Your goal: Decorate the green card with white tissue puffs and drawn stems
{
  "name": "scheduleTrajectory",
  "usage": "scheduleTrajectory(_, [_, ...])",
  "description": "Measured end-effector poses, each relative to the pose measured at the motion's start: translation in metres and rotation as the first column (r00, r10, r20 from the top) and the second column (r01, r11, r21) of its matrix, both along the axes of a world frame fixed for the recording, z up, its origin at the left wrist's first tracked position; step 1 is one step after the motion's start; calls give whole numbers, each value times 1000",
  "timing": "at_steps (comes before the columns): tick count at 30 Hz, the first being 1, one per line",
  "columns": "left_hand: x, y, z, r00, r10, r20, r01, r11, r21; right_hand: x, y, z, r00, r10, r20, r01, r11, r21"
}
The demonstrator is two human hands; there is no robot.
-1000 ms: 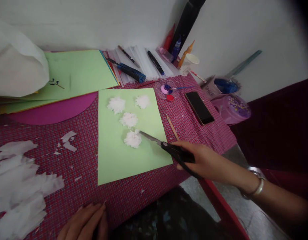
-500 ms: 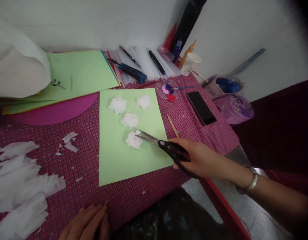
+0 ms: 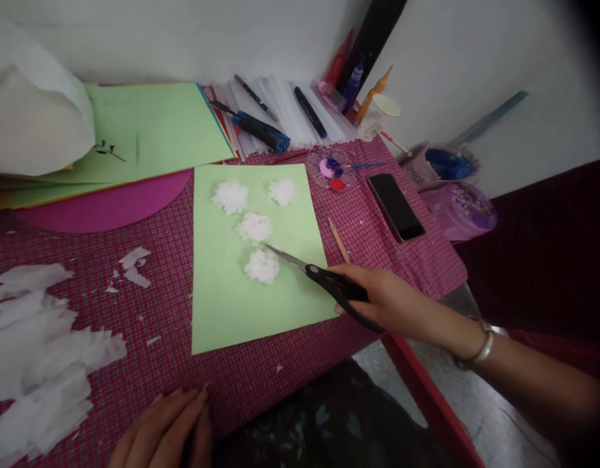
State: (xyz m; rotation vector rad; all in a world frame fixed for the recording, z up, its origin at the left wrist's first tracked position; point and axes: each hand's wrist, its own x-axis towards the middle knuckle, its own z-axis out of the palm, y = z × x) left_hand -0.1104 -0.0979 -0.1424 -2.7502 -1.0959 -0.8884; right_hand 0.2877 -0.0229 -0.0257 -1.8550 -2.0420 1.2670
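Note:
My right hand (image 3: 378,296) grips the black handles of a pair of scissors (image 3: 319,272), fingers wrapped round them. The blades are together, their tips just above a fluffy white paper puff (image 3: 261,266), the nearest of several on a light green sheet (image 3: 221,312). Another white puff (image 3: 254,227) lies just beyond the tips. At the bottom edge, my left hand (image 3: 163,432) rests by the table's near side, holding nothing visible, its fingers laid side by side and lightly bent. Its thumb and palm are mostly out of sight.
White paper strips (image 3: 36,357) are piled at left, with scraps (image 3: 135,266) nearby. Right of the sheet lie a pencil (image 3: 339,239), a phone (image 3: 396,207) and a paint palette (image 3: 331,170). A utility knife (image 3: 260,130) and marker (image 3: 310,112) lie behind. A pink bucket (image 3: 458,211) stands beyond the table.
The scissors' blades have come together; they were apart over the nearest puff. Their tips sit slightly farther up the sheet. My left hand stays put. The view has shifted a little.

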Motion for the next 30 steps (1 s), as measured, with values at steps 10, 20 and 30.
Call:
scheduleTrajectory(10, [47,-11,34,961,259,95,-239,953,-185,21,-11,1,982,117,146,-140,977,159])
scheduleTrajectory(20, [64,-15,37,904,424,58,-408,895,-184,54,5,-7,947,292,131,-312,934,174])
scheduleTrajectory(30, [68,-11,54,917,399,5,-382,880,-281,-57,49,9,875,200,-442,-232,973,-18])
